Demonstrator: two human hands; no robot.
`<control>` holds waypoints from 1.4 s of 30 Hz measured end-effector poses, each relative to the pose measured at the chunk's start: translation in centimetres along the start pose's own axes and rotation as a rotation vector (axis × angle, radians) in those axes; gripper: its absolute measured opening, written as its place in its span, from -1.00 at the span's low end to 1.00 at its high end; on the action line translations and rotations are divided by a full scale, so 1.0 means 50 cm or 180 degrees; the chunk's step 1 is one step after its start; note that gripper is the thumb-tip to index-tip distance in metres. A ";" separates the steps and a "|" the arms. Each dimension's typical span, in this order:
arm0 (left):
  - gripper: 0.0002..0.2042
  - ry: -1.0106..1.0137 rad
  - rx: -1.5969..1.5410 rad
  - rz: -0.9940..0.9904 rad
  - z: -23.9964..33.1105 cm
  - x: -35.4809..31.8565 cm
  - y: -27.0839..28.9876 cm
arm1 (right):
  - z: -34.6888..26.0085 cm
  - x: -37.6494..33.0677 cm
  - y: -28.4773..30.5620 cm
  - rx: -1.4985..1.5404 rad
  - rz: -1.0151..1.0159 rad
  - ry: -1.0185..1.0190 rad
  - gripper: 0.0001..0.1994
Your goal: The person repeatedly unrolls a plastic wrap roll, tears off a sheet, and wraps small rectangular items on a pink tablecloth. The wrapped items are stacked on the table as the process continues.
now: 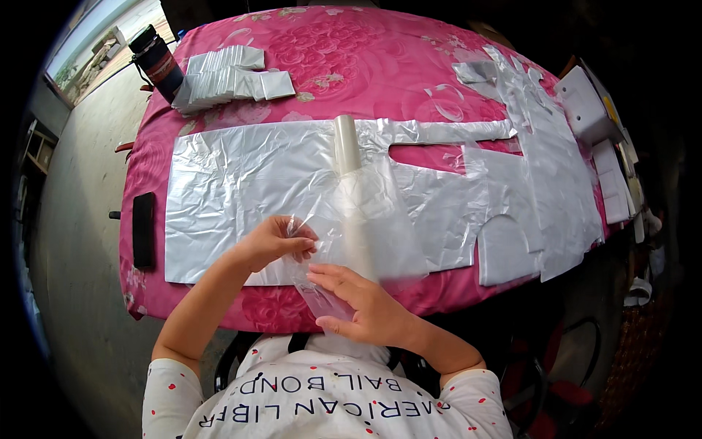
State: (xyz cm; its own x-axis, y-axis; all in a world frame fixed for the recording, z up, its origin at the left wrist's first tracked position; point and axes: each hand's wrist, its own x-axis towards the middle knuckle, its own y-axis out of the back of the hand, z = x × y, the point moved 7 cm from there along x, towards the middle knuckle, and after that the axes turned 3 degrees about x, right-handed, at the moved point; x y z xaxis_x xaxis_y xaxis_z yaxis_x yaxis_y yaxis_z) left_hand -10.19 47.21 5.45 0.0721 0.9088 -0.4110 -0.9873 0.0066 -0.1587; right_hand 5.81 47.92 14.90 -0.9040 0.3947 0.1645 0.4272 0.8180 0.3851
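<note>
We see our left hand [274, 241] pinching the upper edge of a thin, clear plastic film [358, 234], fingers curled closed on it. Our right hand [362, 300] lies flatter, fingers spread, pressing the film's lower corner at the table's near edge. The film is glossy and crinkled, unrolling from a pale roll [346, 143] standing mid-table. Beneath it spreads a wrinkled silver sheet [227, 190] with curved cut-outs, over a pink floral tablecloth [351, 58]. A stack of small white squares [230, 73] sits far left beside a dark bottle [156, 58].
</note>
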 end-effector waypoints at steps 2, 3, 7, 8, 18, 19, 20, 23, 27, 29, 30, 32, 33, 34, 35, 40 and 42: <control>-0.86 0.0365 -0.0075 0.0377 -0.012 -0.037 0.094 | -0.019 -0.022 0.016 -0.0807 0.0364 0.0210 -0.56; -0.86 0.0525 0.0071 0.0527 -0.019 -0.056 0.146 | -0.007 -0.038 0.031 -0.1239 0.0549 -0.0142 -0.59; -0.81 0.0792 0.0605 0.0710 -0.011 -0.110 0.272 | 0.044 -0.097 0.064 -0.2356 0.0656 -0.1559 -0.56; -0.82 0.0828 0.0691 0.0749 -0.016 -0.114 0.295 | 0.063 -0.109 0.060 -0.2466 0.0519 -0.1917 -0.53; -0.82 0.1101 0.1062 0.0565 0.025 -0.107 0.309 | 0.145 -0.154 0.031 -0.1071 0.0754 -0.2478 -0.60; -0.82 0.1103 0.1009 0.0557 0.024 -0.111 0.311 | 0.148 -0.163 0.039 -0.1050 0.0813 -0.2538 -0.60; -0.82 0.1117 0.1053 0.0535 0.026 -0.113 0.308 | 0.142 -0.168 0.048 -0.0997 0.0866 -0.2568 -0.61; -0.81 0.0881 0.0801 0.0562 0.014 -0.106 0.299 | 0.155 -0.191 0.054 -0.1090 0.0833 -0.2670 -0.57; -0.80 0.0586 0.0472 0.0152 0.033 -0.090 0.227 | 0.130 -0.175 0.081 -0.1643 0.0788 -0.2522 -0.48; -0.79 0.0628 0.0727 0.0186 0.037 -0.095 0.220 | 0.143 -0.168 0.080 -0.1563 0.0390 -0.2768 -0.44; -0.79 0.0712 0.0983 0.0286 0.042 -0.096 0.225 | 0.146 -0.167 0.075 -0.1703 0.0349 -0.2678 -0.47; -0.77 0.0763 0.1631 0.0493 0.036 -0.092 0.270 | 0.141 -0.159 0.062 -0.1576 0.0355 -0.2673 -0.49; -0.73 0.0701 0.2065 0.0622 0.033 -0.099 0.304 | 0.139 -0.157 0.054 -0.1503 0.0340 -0.2671 -0.50; -0.73 0.0623 0.2113 0.0696 0.026 -0.110 0.341 | 0.138 -0.155 0.050 -0.1434 0.0332 -0.2647 -0.53; -0.73 0.0556 0.2156 0.0771 0.019 -0.121 0.372 | 0.139 -0.155 0.048 -0.1404 0.0352 -0.2603 -0.53; -0.71 0.0278 0.4127 0.1901 0.112 -0.163 0.376 | 0.146 -0.162 0.047 -0.1507 0.0506 -0.2561 -0.54; -0.71 -0.0105 0.5020 0.2208 0.181 -0.140 0.247 | 0.151 -0.170 0.052 -0.1483 0.0584 -0.2602 -0.55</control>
State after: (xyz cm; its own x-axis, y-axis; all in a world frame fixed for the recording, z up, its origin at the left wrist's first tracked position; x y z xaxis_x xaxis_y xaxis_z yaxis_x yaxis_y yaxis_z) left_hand -24.16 44.70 14.49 -0.3769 0.9262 0.0039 -0.0074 -0.0072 0.9999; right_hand 14.73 49.84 7.64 -0.4566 0.8142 -0.3585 0.3517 0.5354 0.7679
